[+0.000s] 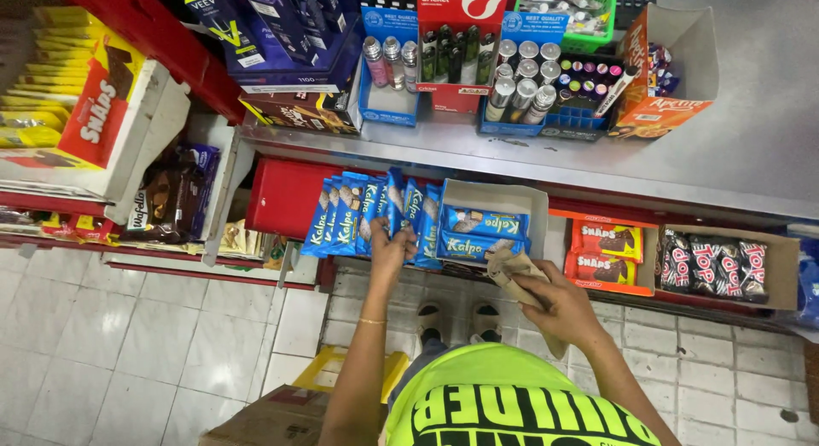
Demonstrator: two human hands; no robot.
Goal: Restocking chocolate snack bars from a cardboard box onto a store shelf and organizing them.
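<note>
At far left, yellow-and-red snack cartons (81,96) are sitting on a red shelf, with brown wafer packs (171,199) below them. Moving right, a row of blue wafer packets (358,211) is standing upright on the lower shelf, long axes vertical and faces leaning toward the camera.

The left hand (391,246) is reaching up into the right end of this row; its fingers (394,231) are curling closed around the lower edge of one blue packet, thumb in front. The packets are lying directly ahead of and above the fingers, touching them.

Just right of the row, an open white display box (490,199) is holding two more blue packets laid flat, long axes running left to right.

The right hand (554,305) is hovering below this box, fingers clenched on a crumpled tan cloth (512,267). The left hand is the nearer one to the upright row; the right is nearer the box.

Farther right, red snack boxes (607,246) and a carton of black-and-red candy packs (717,267) are occupying the same shelf. The metal surface (682,156) above is carrying lighters and small bottles.
</note>
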